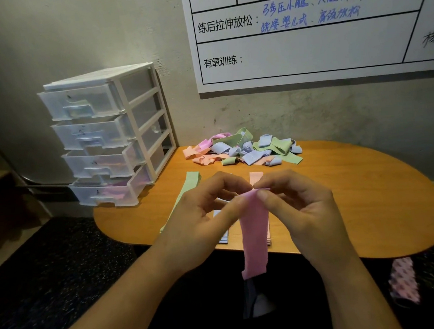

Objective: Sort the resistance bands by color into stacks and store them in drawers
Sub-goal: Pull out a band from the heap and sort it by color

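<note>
A pink resistance band (254, 229) hangs down from my two hands above the table's near edge. My left hand (204, 212) and my right hand (295, 207) both pinch its top end between thumb and fingers. A mixed pile of bands (243, 149), pink, green, blue and peach, lies at the back of the wooden table (357, 194). Flat on the table lie a green stack (188, 190), a peach stack (256, 177) and a blue stack (223, 236), each partly hidden by my hands. A clear plastic drawer unit (108, 137) stands at the table's left end.
The drawers are pushed in; bands show faintly through the fronts. A white printed chart (316, 27) hangs on the concrete wall behind. Dark speckled floor (50, 284) lies to the left. A patterned pink slipper (403, 280) shows under the table's right side.
</note>
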